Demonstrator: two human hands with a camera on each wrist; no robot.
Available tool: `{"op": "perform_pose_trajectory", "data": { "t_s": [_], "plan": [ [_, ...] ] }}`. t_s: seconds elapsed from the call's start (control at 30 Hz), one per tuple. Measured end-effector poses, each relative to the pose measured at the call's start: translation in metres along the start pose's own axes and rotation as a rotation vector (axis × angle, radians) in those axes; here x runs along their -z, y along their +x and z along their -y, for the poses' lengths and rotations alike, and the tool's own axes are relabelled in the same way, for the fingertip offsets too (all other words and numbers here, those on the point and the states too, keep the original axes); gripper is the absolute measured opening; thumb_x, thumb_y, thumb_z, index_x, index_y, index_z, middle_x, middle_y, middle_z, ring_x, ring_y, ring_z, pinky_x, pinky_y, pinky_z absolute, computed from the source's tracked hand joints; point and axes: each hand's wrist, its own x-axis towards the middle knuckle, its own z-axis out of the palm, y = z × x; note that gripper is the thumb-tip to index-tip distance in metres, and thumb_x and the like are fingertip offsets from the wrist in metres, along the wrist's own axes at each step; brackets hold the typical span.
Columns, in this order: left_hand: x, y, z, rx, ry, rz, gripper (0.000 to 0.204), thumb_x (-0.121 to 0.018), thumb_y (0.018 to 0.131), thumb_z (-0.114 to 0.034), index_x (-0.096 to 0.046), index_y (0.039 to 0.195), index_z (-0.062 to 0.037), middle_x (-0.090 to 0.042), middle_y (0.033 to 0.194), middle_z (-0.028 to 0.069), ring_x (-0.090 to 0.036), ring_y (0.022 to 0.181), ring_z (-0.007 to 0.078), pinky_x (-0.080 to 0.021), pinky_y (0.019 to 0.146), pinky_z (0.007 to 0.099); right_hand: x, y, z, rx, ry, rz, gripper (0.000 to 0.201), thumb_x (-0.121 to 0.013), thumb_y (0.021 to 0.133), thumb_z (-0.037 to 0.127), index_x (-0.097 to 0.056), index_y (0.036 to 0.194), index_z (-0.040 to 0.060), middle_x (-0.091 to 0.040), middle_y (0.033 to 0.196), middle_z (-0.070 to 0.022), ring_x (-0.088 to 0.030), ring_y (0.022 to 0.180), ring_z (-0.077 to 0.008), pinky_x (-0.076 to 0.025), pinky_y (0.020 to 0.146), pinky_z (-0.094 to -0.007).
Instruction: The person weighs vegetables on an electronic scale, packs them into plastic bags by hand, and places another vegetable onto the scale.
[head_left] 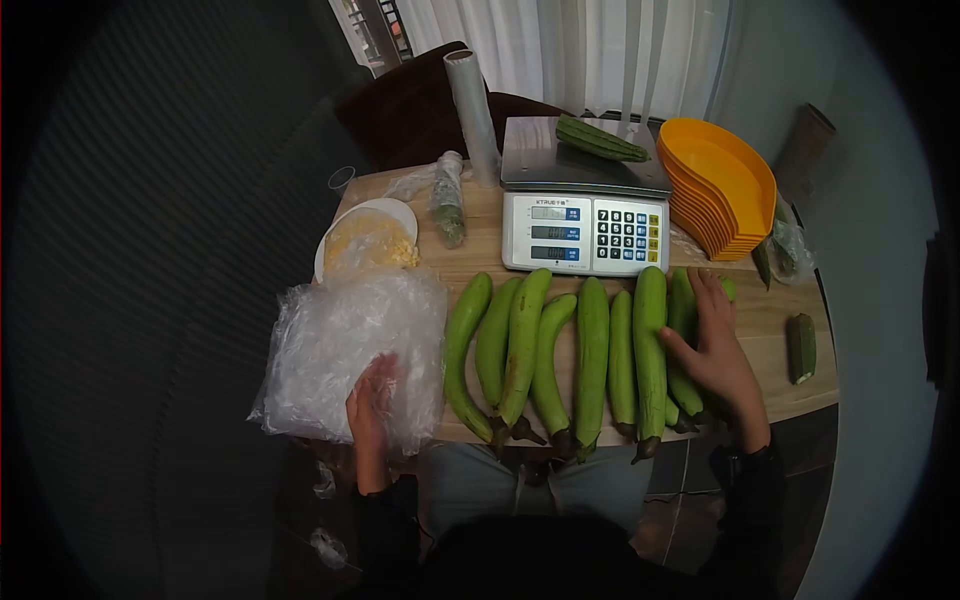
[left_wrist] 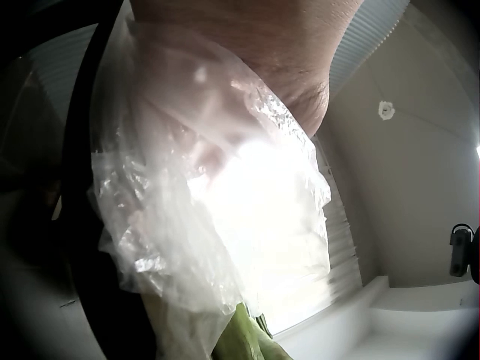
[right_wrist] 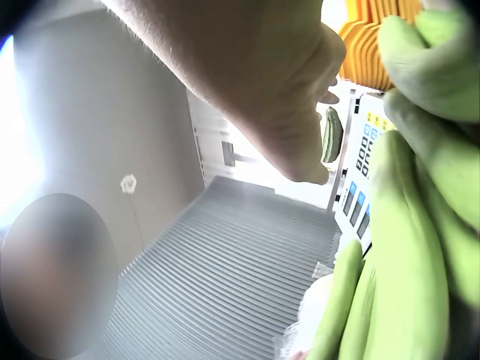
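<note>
in the head view, the right hand (head_left: pixel 718 355) is spread and loose over the right end of the row of long green vegetables (head_left: pixel 592 350); the left hand (head_left: pixel 372 400) is at the clear plastic (head_left: pixel 350 330), left of the row. in the left wrist view, plastic veils its fingers, so i cannot tell if they grip. in the right wrist view, the vegetables lie beside the right hand.

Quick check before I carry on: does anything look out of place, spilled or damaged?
Crumpled clear plastic scraps lie on the floor below the table's left side, like dropped litter. The third long green vegetable from the left has brown marks, perhaps bruising. Yellow bits crowd the plate's edge; I can't tell whether any spilled.
</note>
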Motion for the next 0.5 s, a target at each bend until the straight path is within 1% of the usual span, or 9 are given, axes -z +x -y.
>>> {"op": "perform_pose_trajectory", "data": {
  "t_s": [0.07, 0.13, 0.2, 0.27, 0.33, 0.37, 0.43, 0.47, 0.5],
  "plan": [
    [0.004, -0.001, 0.002, 0.006, -0.029, 0.014, 0.053, -0.041, 0.115, -0.031, -0.052, 0.152, 0.0064, -0.064, 0.148, 0.0192, -0.060, 0.137, 0.0270, -0.041, 0.120, 0.0389, 0.016, 0.037, 0.000, 0.162, 0.111, -0.005, 0.078, -0.078, 0.094, 0.025, -0.043, 0.159, 0.0027, -0.045, 0.160, -0.0271, -0.034, 0.154, -0.0464, -0.031, 0.127, -0.0511],
    [0.001, -0.001, 0.000, -0.024, -0.027, 0.049, 0.054, -0.040, 0.116, -0.032, -0.053, 0.151, 0.0068, -0.064, 0.147, 0.0196, -0.060, 0.137, 0.0270, -0.042, 0.119, 0.0382, 0.011, 0.091, 0.000, 0.284, 0.048, -0.056, 0.073, -0.078, 0.094, 0.019, -0.045, 0.156, -0.0005, -0.050, 0.156, -0.0260, -0.044, 0.149, -0.0438, -0.037, 0.124, -0.0494],
    [-0.001, -0.002, 0.001, -0.045, -0.015, 0.045, 0.054, -0.039, 0.116, -0.032, -0.053, 0.150, 0.0080, -0.064, 0.147, 0.0205, -0.060, 0.136, 0.0276, -0.042, 0.119, 0.0385, -0.009, 0.151, -0.005, 0.317, 0.022, -0.201, 0.067, -0.077, 0.094, 0.017, -0.050, 0.152, -0.0010, -0.058, 0.147, -0.0244, -0.056, 0.138, -0.0414, -0.043, 0.119, -0.0488],
    [-0.001, 0.000, 0.010, -0.069, 0.001, 0.038, 0.054, -0.039, 0.117, -0.032, -0.053, 0.149, 0.0091, -0.064, 0.146, 0.0214, -0.060, 0.136, 0.0282, -0.042, 0.119, 0.0388, -0.028, 0.211, -0.009, 0.256, 0.014, -0.174, 0.060, -0.077, 0.095, 0.020, -0.054, 0.147, 0.0001, -0.065, 0.138, -0.0228, -0.061, 0.131, -0.0401, -0.047, 0.114, -0.0497],
    [0.006, 0.006, 0.020, -0.129, 0.014, 0.099, 0.054, -0.038, 0.117, -0.031, -0.053, 0.149, 0.0108, -0.064, 0.146, 0.0230, -0.061, 0.135, 0.0295, -0.043, 0.118, 0.0394, -0.042, 0.245, 0.000, 0.205, -0.147, -0.184, 0.052, -0.075, 0.097, 0.025, -0.059, 0.141, 0.0012, -0.069, 0.131, -0.0213, -0.064, 0.126, -0.0388, -0.052, 0.106, -0.0502],
    [0.004, 0.005, 0.016, -0.137, 0.033, 0.100, 0.054, -0.037, 0.118, -0.030, -0.052, 0.148, 0.0117, -0.064, 0.146, 0.0239, -0.061, 0.135, 0.0301, -0.044, 0.119, 0.0402, -0.044, 0.255, 0.007, 0.206, -0.125, -0.189, 0.052, -0.075, 0.097, 0.025, -0.059, 0.141, 0.0012, -0.069, 0.131, -0.0213, -0.064, 0.126, -0.0388, -0.052, 0.106, -0.0502],
    [0.000, 0.001, 0.009, -0.133, 0.040, 0.107, 0.054, -0.036, 0.118, -0.029, -0.052, 0.148, 0.0126, -0.063, 0.146, 0.0245, -0.060, 0.136, 0.0307, -0.043, 0.120, 0.0406, -0.048, 0.270, 0.022, 0.010, -0.208, 0.045, 0.046, -0.072, 0.099, 0.030, -0.062, 0.133, 0.0019, -0.068, 0.133, -0.0200, -0.064, 0.126, -0.0370, -0.053, 0.103, -0.0515],
    [-0.001, 0.000, 0.009, -0.149, 0.051, 0.118, 0.054, -0.035, 0.118, -0.028, -0.051, 0.148, 0.0135, -0.063, 0.147, 0.0252, -0.059, 0.138, 0.0310, -0.043, 0.120, 0.0412, -0.050, 0.267, 0.025, 0.046, -0.251, -0.028, 0.042, -0.068, 0.102, 0.034, -0.064, 0.127, -0.0003, -0.072, 0.122, -0.0228, -0.070, 0.114, -0.0381, -0.055, 0.097, -0.0509],
    [0.000, 0.000, 0.009, -0.153, 0.057, 0.105, 0.054, -0.035, 0.118, -0.028, -0.051, 0.148, 0.0135, -0.063, 0.147, 0.0252, -0.059, 0.138, 0.0310, -0.043, 0.120, 0.0412, -0.052, 0.265, 0.030, 0.058, -0.241, -0.027, 0.042, -0.068, 0.102, 0.034, -0.064, 0.127, -0.0003, -0.072, 0.122, -0.0228, -0.070, 0.114, -0.0381, -0.055, 0.097, -0.0509]
  ]
}}
